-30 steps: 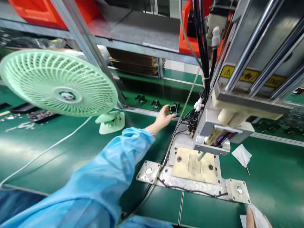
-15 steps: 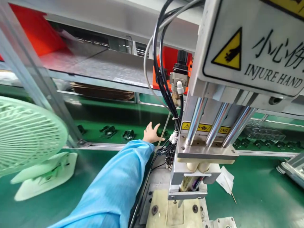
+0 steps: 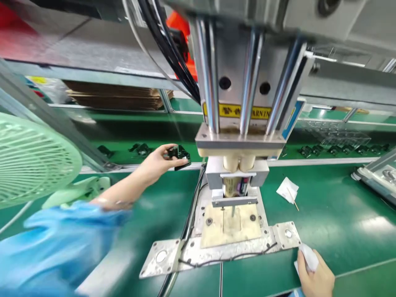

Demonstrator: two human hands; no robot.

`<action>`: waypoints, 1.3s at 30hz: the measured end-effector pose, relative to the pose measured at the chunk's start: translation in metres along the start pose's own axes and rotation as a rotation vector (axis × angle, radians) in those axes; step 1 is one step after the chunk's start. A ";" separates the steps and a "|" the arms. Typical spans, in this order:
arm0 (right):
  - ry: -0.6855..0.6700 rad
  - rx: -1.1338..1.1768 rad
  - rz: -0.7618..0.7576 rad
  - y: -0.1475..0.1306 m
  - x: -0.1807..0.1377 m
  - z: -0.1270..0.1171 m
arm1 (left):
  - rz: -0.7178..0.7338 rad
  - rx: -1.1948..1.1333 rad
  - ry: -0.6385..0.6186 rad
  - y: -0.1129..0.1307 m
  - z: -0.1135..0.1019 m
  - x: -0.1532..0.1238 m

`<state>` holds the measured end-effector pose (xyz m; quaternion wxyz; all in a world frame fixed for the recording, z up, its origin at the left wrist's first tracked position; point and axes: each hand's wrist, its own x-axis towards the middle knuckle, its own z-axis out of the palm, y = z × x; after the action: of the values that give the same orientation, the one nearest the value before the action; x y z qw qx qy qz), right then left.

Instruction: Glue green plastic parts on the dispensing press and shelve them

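My left hand is closed around a small black plastic part, held just above the front rail of the green conveyor, left of the press. Down at the lower right, my right hand pinches a crumpled white wipe beside the right plate of the press base. Between the hands stands the press, its head raised over a cream-coloured fixture block. Nothing lies on that block that I can make out.
More black parts lie along the conveyor, with several further right. A green fan stands at left. A white wipe with a thin stick lies right of the press. Black cables hang behind it.
My left hand, spread over the conveyor before, has taken hold of a black part and drawn back. The view has shifted, and my right hand with a white wipe has come into sight.
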<state>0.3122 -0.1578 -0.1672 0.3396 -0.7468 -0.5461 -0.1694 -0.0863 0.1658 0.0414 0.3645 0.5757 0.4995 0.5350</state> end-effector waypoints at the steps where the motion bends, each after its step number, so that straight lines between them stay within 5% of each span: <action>1: 0.002 -0.001 -0.046 0.001 0.002 -0.001 | -0.070 0.032 -0.054 -0.003 -0.010 -0.014; 4: 0.032 -0.028 -0.127 0.000 0.009 -0.004 | -0.304 0.097 -0.229 -0.003 -0.027 -0.074; 8: 0.047 -0.047 -0.155 -0.001 0.012 -0.006 | -0.745 -0.096 -0.609 0.006 -0.002 -0.160; 13: 0.061 -0.034 -0.132 0.003 0.009 -0.004 | -0.777 -0.278 -0.744 0.005 0.053 -0.188; 21: 0.073 0.015 -0.030 0.002 0.010 -0.002 | -0.469 -0.186 -0.630 -0.026 0.092 -0.162; 27: -0.001 0.096 0.133 0.000 0.010 -0.003 | -0.288 0.038 -0.566 -0.037 0.098 -0.167; 30: -0.041 0.165 0.261 -0.001 0.012 -0.006 | -0.192 0.155 -0.495 -0.029 0.077 -0.171; 34: -0.073 0.309 0.498 -0.001 0.023 -0.007 | -0.054 0.442 -0.179 -0.030 0.025 -0.183; 39: -0.171 0.558 0.701 -0.015 0.054 0.005 | -0.519 0.188 -0.043 -0.053 -0.018 -0.204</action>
<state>0.3164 -0.1142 -0.1320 0.5184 -0.7779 -0.3111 0.1714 -0.0992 -0.0204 -0.0578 0.4448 0.4710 0.6699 0.3627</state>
